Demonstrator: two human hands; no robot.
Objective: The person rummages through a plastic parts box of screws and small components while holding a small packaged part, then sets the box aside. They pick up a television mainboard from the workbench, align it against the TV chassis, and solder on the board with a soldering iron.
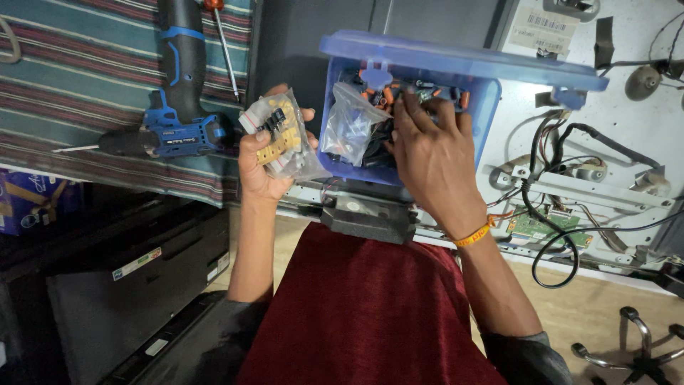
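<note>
Left hand [265, 160] grips a clear bag of small parts [279, 134]; right hand [431, 153], fingers spread, digs in the open blue box [484, 107], cordless drill [178, 107] far left

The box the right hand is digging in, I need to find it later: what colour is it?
Blue see-through plastic box, lid open; shown in the head view.

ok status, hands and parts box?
Left hand shut on parts bag. Right hand digging in open blue box, grip unclear. Cordless drill lies left, clear.
</note>
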